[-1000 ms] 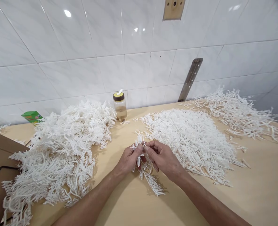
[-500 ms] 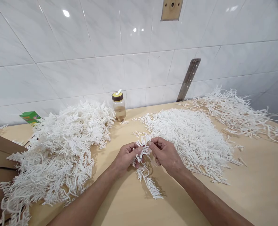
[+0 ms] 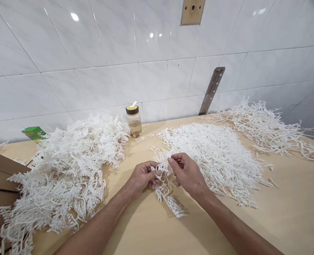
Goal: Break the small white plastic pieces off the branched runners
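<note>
My left hand is closed, with thumb and fingers pinching a white branched strand. The strand's frayed, twig-like lower end hangs down over the table. Close beside it on the right, my right hand has thumb and forefinger pressed together at the strand's upper tips. Whatever those fingertips hold is too small to make out. Behind my right hand spreads a flat heap of short white sprigs.
A tall pile of white branched strands covers the left, beside a brown cardboard box and a green carton. A lidded bottle stands near the tiled wall. Longer bare strands lie at the back right; a metal bracket rises behind.
My right hand has drawn slightly up and away from the strand. The strand's hanging end has risen a little and swung slightly right; my left hand keeps its grip.
</note>
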Demonstrator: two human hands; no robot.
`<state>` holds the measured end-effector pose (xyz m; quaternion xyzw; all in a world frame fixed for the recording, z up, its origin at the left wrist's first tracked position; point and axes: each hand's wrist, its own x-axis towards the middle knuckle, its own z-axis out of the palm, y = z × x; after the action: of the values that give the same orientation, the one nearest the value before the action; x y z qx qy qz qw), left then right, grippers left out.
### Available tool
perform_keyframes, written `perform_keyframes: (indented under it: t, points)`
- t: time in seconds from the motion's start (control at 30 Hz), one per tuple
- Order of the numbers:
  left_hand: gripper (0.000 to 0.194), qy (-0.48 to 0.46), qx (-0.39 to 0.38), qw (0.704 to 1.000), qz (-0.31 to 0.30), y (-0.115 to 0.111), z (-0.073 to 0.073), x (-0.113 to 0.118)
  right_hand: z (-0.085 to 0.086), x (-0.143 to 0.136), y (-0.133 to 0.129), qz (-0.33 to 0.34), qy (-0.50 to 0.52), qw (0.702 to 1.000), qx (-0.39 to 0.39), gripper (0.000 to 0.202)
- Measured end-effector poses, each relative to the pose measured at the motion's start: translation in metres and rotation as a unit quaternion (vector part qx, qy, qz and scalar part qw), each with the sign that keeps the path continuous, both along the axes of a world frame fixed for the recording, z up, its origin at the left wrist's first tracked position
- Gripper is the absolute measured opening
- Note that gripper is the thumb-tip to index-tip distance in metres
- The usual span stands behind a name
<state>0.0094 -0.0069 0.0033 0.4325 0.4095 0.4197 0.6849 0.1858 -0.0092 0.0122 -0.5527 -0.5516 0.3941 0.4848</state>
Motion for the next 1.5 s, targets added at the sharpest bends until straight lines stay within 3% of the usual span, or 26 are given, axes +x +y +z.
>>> perform_keyframes:
  t: [0.1, 0.23, 0.3, 0.57, 0.77, 0.9, 1.1, 1.3, 1.5]
  points:
    - [0.046, 0.004, -0.007, 0.999, 0.047, 0.000, 0.003, 0.001, 0.003, -0.002, -0.006, -0.003, -0.115, 0.985, 0.126, 0.025]
    - [0.050, -0.007, -0.018, 0.998, 0.067, 0.000, 0.004, 0.001, 0.001, -0.006, -0.013, 0.122, -0.199, 0.944, 0.235, 0.013]
    - [0.050, -0.023, -0.025, 0.997, 0.069, 0.000, 0.003, 0.001, -0.001, -0.007, -0.013, 0.142, -0.237, 0.929, 0.248, 0.014]
    - [0.046, -0.040, -0.019, 0.998, 0.049, -0.002, 0.005, 0.005, -0.006, -0.007, -0.011, 0.147, -0.297, 0.917, 0.224, 0.012]
    - [0.034, -0.063, -0.019, 0.997, 0.030, 0.000, 0.003, 0.001, -0.004, -0.007, -0.009, 0.099, -0.202, 0.957, 0.184, 0.013]
    - [0.027, -0.077, -0.022, 0.996, 0.032, 0.001, 0.002, -0.001, -0.005, -0.007, -0.008, 0.054, -0.153, 0.982, 0.098, 0.014]
    - [0.030, -0.079, -0.022, 0.996, 0.034, 0.002, 0.004, -0.001, -0.006, -0.008, -0.009, 0.036, -0.097, 0.995, 0.011, 0.016]
    - [0.035, -0.068, -0.022, 0.996, 0.049, 0.002, 0.000, -0.001, -0.003, -0.011, -0.014, 0.035, -0.058, 0.997, 0.025, 0.014]
    - [0.029, -0.070, -0.032, 0.995, 0.071, 0.002, 0.001, 0.000, -0.008, -0.018, -0.018, 0.066, -0.036, 0.987, 0.144, 0.008]
